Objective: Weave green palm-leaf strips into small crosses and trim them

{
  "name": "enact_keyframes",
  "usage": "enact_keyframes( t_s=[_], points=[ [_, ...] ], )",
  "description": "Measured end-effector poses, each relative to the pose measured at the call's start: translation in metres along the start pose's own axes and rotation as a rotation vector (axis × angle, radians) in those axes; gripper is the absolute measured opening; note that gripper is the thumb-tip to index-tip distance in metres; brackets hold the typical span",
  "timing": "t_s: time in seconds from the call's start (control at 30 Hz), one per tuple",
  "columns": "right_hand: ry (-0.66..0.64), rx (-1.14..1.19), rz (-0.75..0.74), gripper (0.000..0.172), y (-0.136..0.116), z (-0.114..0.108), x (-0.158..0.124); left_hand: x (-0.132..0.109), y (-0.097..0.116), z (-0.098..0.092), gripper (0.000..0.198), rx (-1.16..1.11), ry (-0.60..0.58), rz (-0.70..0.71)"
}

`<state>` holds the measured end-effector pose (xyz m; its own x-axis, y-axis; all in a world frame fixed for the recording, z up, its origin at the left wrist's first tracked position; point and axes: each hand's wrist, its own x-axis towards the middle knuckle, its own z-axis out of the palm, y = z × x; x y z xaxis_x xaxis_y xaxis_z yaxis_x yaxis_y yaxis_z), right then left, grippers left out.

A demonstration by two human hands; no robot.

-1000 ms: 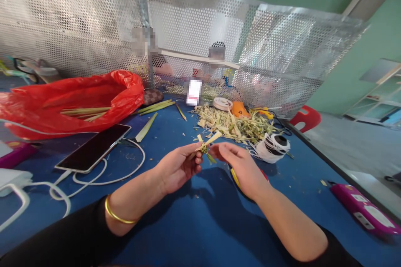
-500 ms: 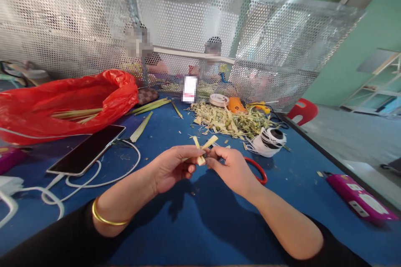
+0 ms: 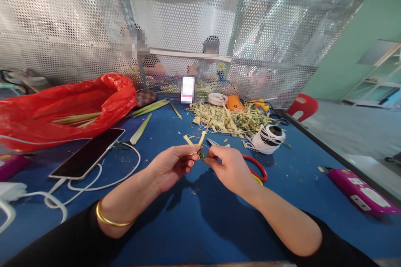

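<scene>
My left hand (image 3: 171,165) and my right hand (image 3: 227,166) meet above the blue table (image 3: 200,225), both pinching a small folded piece of pale yellow-green palm leaf strips (image 3: 196,144). Two strip ends stick up from between my fingertips. Red-handled scissors (image 3: 258,170) lie on the table just behind my right hand, partly hidden by it. A gold bangle (image 3: 108,219) sits on my left wrist.
A pile of leaf scraps (image 3: 232,120) and a spool of white cord (image 3: 268,137) lie beyond my hands. A red plastic bag (image 3: 62,106) with leaf stalks, a phone (image 3: 89,153) on a white cable and a pink case (image 3: 361,196) surround them. Perforated metal screens (image 3: 188,29) wall the table; people sit behind them.
My hands stayed joined on the leaf piece and turned it, so the strip ends now point more upright. The view shifted slightly, revealing more of the scissors.
</scene>
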<state>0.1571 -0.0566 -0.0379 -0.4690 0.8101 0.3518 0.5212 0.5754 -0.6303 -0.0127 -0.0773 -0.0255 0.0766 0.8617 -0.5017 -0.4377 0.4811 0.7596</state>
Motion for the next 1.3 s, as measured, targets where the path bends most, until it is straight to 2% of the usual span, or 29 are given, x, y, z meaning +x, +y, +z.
enact_keyframes(
  t_s=[0.17,0.27,0.33,0.4,0.5,0.57,0.67,0.8,1.0,1.1,1.2,1.3],
  points=[
    [-0.010,-0.005,0.040,0.012,0.009,0.002,0.004,-0.004,0.001,-0.001,0.018,0.116,-0.110,0.093],
    [0.072,-0.051,0.034,0.008,0.010,0.002,0.004,-0.004,0.003,-0.002,0.025,0.158,-0.098,0.161],
    [0.151,-0.059,0.013,0.011,0.007,0.001,0.002,-0.003,0.003,-0.003,0.026,0.172,-0.078,0.186],
    [0.192,-0.056,-0.074,0.015,0.002,-0.001,-0.001,-0.003,0.002,-0.004,0.026,0.191,-0.069,0.217],
    [0.177,-0.092,-0.255,0.022,-0.004,-0.002,-0.005,-0.003,0.000,-0.004,0.027,0.239,-0.092,0.267],
    [0.167,-0.143,-0.329,0.020,-0.004,-0.001,-0.005,-0.003,-0.002,-0.003,0.028,0.267,-0.111,0.267],
    [0.203,-0.186,-0.395,0.012,0.000,0.002,-0.004,-0.004,-0.005,0.000,0.028,0.282,-0.104,0.248],
    [0.248,-0.239,-0.465,0.016,0.002,0.005,-0.003,-0.001,-0.010,0.003,0.027,0.347,-0.049,0.319],
    [0.202,-0.371,-0.582,0.024,0.000,0.008,-0.006,0.005,-0.016,0.005,0.017,0.379,0.048,0.380],
    [0.188,-0.260,-0.520,0.019,-0.004,0.004,-0.006,0.003,-0.013,0.005,0.018,0.405,0.038,0.360],
    [0.219,-0.085,-0.335,0.013,-0.005,-0.003,-0.004,0.000,-0.010,0.005,0.021,0.458,-0.008,0.339],
    [0.271,-0.006,-0.128,0.013,-0.001,-0.005,-0.001,-0.002,-0.011,0.006,0.023,0.536,-0.072,0.295]
  ],
)
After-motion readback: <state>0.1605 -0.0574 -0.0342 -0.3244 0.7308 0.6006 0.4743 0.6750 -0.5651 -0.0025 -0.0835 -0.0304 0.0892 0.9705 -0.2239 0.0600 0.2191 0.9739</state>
